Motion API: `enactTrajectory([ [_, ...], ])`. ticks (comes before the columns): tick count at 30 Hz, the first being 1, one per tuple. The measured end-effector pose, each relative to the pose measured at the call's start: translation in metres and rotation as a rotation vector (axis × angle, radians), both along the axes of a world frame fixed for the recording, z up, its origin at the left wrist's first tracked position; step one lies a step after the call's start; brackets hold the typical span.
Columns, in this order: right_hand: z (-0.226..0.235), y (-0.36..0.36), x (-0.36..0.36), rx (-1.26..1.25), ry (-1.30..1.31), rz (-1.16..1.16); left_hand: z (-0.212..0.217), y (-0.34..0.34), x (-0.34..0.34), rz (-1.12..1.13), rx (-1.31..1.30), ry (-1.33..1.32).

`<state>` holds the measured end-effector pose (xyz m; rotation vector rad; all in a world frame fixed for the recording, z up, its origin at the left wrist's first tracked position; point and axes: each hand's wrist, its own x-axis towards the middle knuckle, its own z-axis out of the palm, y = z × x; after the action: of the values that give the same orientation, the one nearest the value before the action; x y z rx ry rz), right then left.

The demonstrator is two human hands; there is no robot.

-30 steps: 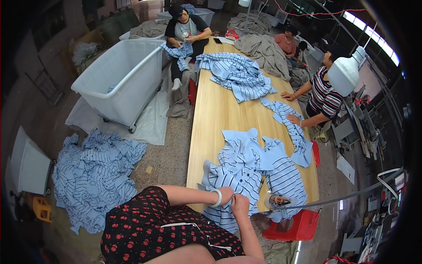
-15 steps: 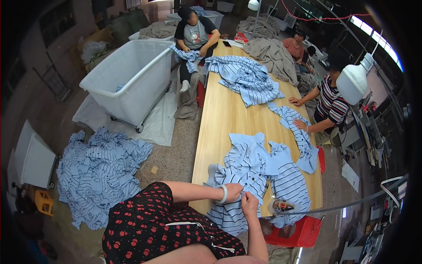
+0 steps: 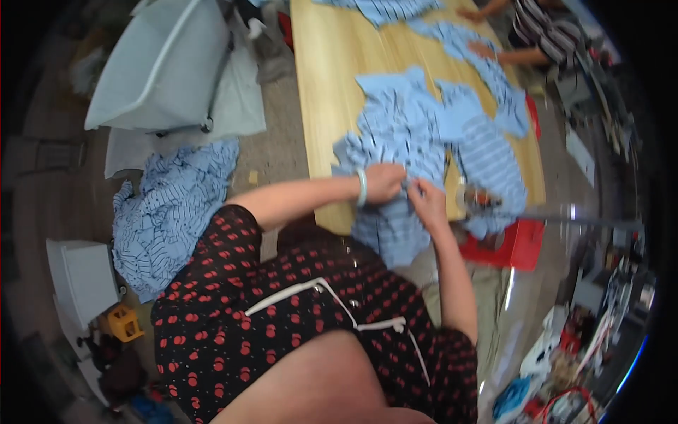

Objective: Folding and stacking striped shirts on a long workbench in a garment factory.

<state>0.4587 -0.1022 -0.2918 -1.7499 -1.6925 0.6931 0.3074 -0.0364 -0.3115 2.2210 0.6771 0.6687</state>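
A light blue shirt (image 3: 395, 127) with dark stripes and small dark buttons lies spread on the wooden table (image 3: 321, 92), its lower part hanging over the near edge. My left hand (image 3: 385, 182), a pale bangle at its wrist, is closed on the fabric at the shirt's front. Just right of it my right hand (image 3: 428, 203) pinches the same shirt, fingertips close to the left ones. What lies exactly between the fingertips is too small to make out. Beside it on the right is another striped garment (image 3: 491, 159), with a small clear container (image 3: 480, 199) at its near end.
A heap of striped garments (image 3: 176, 205) lies on the floor at left, below a white wheeled bin (image 3: 152, 78). A red stool (image 3: 522, 247) stands under the table's near right corner. Across the table, a co-worker's hand (image 3: 484, 51) rests by another garment (image 3: 487, 78).
The view has tilted down, so the table and garments sit higher in the picture and the far people are mostly out of it. Both hands stay together on the shirt.
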Motion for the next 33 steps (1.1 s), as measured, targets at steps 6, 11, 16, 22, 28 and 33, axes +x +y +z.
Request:
enactTrajectory([
  [6, 0.028, 0.017, -0.004, -0.01, 0.202, -0.097, 0.025, 0.028, -0.003, -0.054, -0.107, -0.1],
  [11, 0.022, 0.014, -0.004, 0.117, 0.129, 0.044, 0.035, 0.04, -0.018, -0.237, -0.407, 0.075],
  [16, -0.029, -0.001, -0.008, 0.224, -0.131, 0.211, -0.011, 0.054, -0.044, -0.247, -0.468, 0.175],
  [22, -0.022, 0.002, -0.023, 0.065, 0.077, 0.139, -0.002, 0.054, -0.048, -0.147, -0.825, 0.304],
  [28, -0.012, 0.012, -0.037, -0.155, 0.289, -0.036, -0.01, 0.051, -0.046, -0.19, -0.809, 0.215],
  [33, -0.009, 0.012, -0.036, -0.226, 0.276, 0.003, -0.017, 0.047, -0.041, -0.126, -0.901, 0.226],
])
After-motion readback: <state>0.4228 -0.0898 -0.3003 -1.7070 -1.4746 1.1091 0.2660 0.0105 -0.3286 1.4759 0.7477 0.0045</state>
